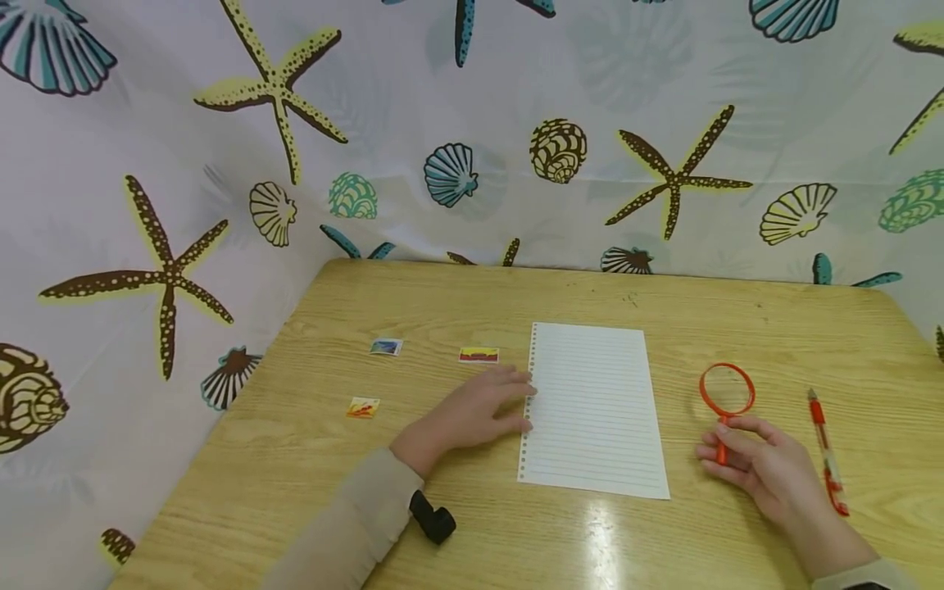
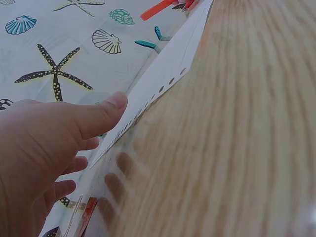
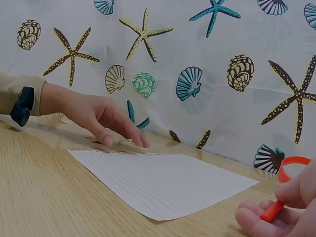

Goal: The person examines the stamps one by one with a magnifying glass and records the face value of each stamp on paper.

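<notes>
A lined sheet of paper (image 1: 593, 410) with punched holes down its left side lies on the wooden table. My left hand (image 1: 479, 410) is at that holed edge, palm down, fingers loosely extended; in the left wrist view the thumb (image 2: 106, 111) is beside the holes. Whether the fingertips touch the paper I cannot tell. To the right of the sheet, my right hand (image 1: 767, 467) holds a red magnifying glass (image 1: 726, 362) by its handle, thumb on top and fingers beneath. The lens ring points away from me, and the right wrist view shows the red handle (image 3: 271, 211) between the fingers.
Three small picture cards lie left of the paper: a blue one (image 1: 386, 347), a red and yellow one (image 1: 479, 355), and an orange one (image 1: 363, 407). A red pen (image 1: 826, 451) lies right of my right hand. A shell-patterned cloth (image 1: 501, 98) hangs behind the table.
</notes>
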`<state>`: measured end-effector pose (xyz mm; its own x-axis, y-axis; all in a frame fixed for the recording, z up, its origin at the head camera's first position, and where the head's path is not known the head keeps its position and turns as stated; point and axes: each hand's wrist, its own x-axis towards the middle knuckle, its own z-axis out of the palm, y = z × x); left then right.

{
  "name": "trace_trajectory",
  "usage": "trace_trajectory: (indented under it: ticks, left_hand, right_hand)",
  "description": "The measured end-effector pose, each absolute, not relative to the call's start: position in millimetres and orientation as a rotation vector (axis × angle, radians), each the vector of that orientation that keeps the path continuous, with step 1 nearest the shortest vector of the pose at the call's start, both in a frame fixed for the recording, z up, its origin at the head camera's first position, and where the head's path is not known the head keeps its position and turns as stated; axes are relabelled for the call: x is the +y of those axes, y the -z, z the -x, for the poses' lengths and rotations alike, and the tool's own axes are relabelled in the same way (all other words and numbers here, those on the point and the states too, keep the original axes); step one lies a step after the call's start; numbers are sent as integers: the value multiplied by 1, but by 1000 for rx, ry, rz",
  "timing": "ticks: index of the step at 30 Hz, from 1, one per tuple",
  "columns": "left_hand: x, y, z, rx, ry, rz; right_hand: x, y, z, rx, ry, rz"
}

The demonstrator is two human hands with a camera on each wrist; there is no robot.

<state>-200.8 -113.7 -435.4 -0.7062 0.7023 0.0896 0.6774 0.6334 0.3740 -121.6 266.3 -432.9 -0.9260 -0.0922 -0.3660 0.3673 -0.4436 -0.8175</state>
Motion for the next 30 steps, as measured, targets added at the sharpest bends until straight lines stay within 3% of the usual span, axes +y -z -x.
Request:
trace_trajectory:
  ticks: [14, 30]
  left_hand:
    - [-108, 439, 203, 2709, -538, -1182]
    - [-109, 441, 206, 2703, -580, -1176]
  right_hand:
    - [279, 435, 127, 1463, 2376, -501]
    - [287, 433, 129, 1401, 2305, -309]
